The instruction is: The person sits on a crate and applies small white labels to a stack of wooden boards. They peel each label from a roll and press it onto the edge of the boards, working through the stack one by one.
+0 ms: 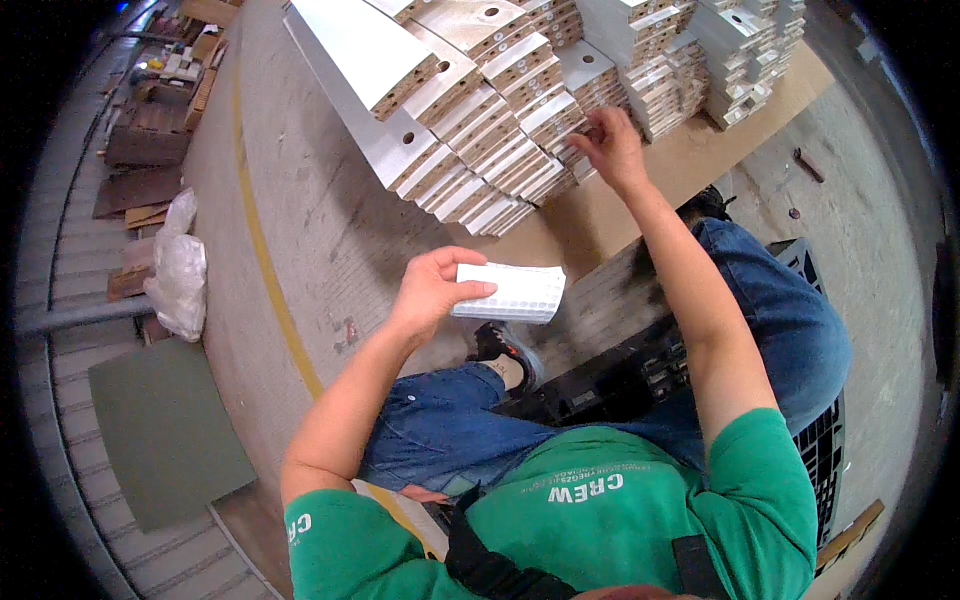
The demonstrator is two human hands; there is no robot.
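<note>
My left hand (432, 292) is closed on a sheet of stickers (520, 292), pinched between thumb and fingers at its left end. The sheet is white, with rows of small pale round dots, and bends slightly; it looks like more than one layer. Farther off and to the right, my right hand (615, 150) is at the end faces of the stacked white boards (530, 95). Its thumb stands apart from the fingers, and I see nothing held in it. The boards have brown, drilled end edges, and some show a round dark hole in the top face.
The stacks rest on a brown sheet (790, 95) over the floor. Black plastic pallets (600, 385) lie by my legs. A yellow line (262, 250) crosses the concrete at left, beside clear plastic wrap (180, 275) and a green panel (165, 435). A small tool-like object (808, 165) lies at right.
</note>
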